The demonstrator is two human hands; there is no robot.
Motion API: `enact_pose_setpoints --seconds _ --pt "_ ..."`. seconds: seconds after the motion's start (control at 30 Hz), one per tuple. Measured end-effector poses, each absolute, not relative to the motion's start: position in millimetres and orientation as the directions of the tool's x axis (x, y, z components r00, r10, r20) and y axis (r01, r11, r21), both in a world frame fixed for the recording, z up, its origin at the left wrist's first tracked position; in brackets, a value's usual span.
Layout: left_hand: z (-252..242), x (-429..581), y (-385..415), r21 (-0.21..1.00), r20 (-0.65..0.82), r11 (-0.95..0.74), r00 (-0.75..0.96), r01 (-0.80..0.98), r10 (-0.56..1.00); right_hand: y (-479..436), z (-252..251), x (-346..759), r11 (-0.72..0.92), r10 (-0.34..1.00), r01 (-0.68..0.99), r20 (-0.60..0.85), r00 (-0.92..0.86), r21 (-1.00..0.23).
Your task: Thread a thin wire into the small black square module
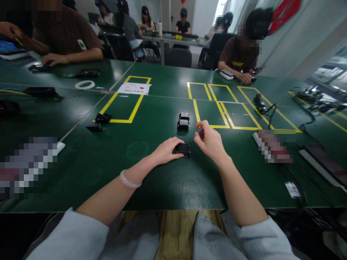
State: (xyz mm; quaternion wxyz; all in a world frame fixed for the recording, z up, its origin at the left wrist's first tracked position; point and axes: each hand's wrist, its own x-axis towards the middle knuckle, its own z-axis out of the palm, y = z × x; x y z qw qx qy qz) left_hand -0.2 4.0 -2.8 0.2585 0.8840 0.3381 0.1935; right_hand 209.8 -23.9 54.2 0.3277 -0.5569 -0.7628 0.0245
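Note:
My left hand [168, 149] grips a small black rectangular block [183, 149] from its left side and holds it down on the green table [162, 191]. In my right hand [210, 139], closed in a pinch, is a small screwdriver [201, 134] with a dark reddish handle. Its thin shaft slants down and left towards the block's right side; whether the tip touches cannot be made out. Just beyond my hands stand two similar black blocks [183, 124], one behind the other.
Black parts [94, 127] lie to the left by a yellow tape outline [132, 115]. A white tape ring [84, 85] is farther left. Blurred booklets lie at both sides, and cables [306, 122] run along the right. People sit at the far side.

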Motion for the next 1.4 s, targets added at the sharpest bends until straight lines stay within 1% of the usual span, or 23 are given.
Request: enact_pose_setpoints --seconds 0.27,0.5,0.7,0.97,1.17,1.4 --pt "-2.4 -1.0 4.7 0.576 0.159 -0.64 0.698 0.509 0.698 -22.5 54.9 209.6 0.354 0.869 0.862 0.469 -0.159 -0.363" --pt "-2.6 -1.2 4.3 0.573 0.156 -0.639 0.697 0.513 0.7 -24.7 57.1 208.4 0.354 0.877 0.858 0.451 -0.166 -0.373" --pt "-1.3 -0.6 4.2 0.573 0.16 -0.642 0.699 0.51 0.697 -23.1 56.5 208.6 0.316 0.882 0.889 0.447 -0.148 -0.331" --pt "-4.7 -1.0 5.1 0.575 0.168 -0.645 0.699 0.503 0.695 -25.1 56.0 208.0 0.335 0.876 0.87 0.46 -0.147 -0.36" --pt "-3.5 -0.9 4.9 0.585 0.173 -0.643 0.698 0.495 0.695 -23.2 53.8 209.2 0.357 0.857 0.87 0.49 -0.159 -0.341" --pt "-3.3 -1.3 4.7 0.592 0.173 -0.64 0.699 0.49 0.694 -24.9 56.0 207.7 0.355 0.865 0.863 0.477 -0.157 -0.36"
